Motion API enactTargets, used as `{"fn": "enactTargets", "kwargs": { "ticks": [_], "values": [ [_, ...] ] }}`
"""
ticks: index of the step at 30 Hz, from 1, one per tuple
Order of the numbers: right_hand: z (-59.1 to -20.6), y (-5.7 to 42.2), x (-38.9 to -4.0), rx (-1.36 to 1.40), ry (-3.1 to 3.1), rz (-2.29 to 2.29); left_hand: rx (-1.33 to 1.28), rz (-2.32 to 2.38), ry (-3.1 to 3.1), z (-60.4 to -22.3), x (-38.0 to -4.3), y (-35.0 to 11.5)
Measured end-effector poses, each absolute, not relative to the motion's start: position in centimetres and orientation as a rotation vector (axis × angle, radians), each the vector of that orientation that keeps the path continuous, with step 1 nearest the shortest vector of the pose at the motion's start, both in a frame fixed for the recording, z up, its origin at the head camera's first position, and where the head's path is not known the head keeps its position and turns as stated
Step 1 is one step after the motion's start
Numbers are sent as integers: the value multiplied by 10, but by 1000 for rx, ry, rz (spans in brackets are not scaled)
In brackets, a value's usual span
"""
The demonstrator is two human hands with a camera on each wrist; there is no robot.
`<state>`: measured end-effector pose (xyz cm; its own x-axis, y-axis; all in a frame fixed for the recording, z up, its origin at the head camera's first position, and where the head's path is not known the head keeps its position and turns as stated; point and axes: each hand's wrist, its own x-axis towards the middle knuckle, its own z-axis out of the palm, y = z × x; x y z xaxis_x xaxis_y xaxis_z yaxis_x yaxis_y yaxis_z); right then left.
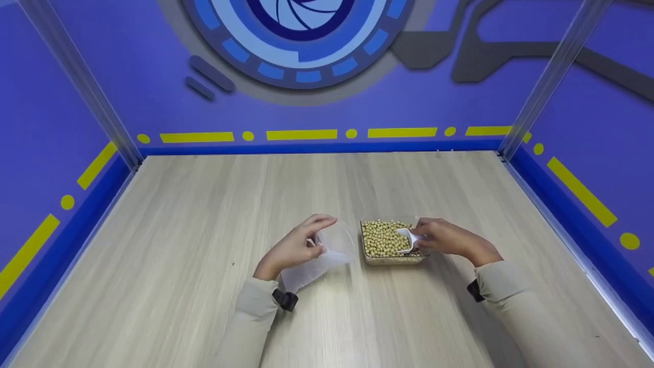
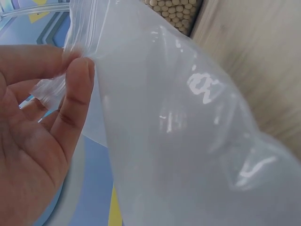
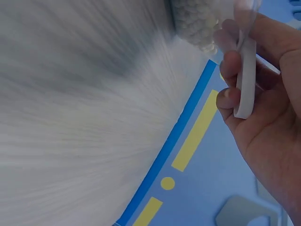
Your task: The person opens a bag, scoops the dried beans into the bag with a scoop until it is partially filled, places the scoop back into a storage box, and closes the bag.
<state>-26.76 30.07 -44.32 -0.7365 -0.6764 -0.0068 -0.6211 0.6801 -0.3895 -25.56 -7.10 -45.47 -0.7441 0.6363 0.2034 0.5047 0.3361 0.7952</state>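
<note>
Clear tub [image 1: 393,261] w/ beans [image 1: 380,237]: scoop [image 1: 413,238] in R end, R fingers [image 1: 428,224] curled rd. it; bag [image 1: 327,260] just L, L fingers [image 1: 319,223] pinching edge.

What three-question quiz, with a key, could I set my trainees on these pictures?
1. Which hand holds the white scoop?
2. True or false: the left hand pinches the plastic bag between thumb and finger.
3. Fill in: in the head view, the bag is to the ____ of the clear container of beans.

Key: 1. The right hand. 2. True. 3. Left.
</note>
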Motion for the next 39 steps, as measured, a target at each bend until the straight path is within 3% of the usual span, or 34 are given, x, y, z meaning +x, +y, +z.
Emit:
{"fn": "enactTargets", "kwargs": {
  "ticks": [14, 39],
  "values": [
    [-448, 298, -265, -911, 2713, -617, 1030, 1386, 2432, -456, -256, -71],
    [-457, 305, -269, -1000, 2732, -796, 1024, 1376, 2461, -453, -254, -72]
  ]
}}
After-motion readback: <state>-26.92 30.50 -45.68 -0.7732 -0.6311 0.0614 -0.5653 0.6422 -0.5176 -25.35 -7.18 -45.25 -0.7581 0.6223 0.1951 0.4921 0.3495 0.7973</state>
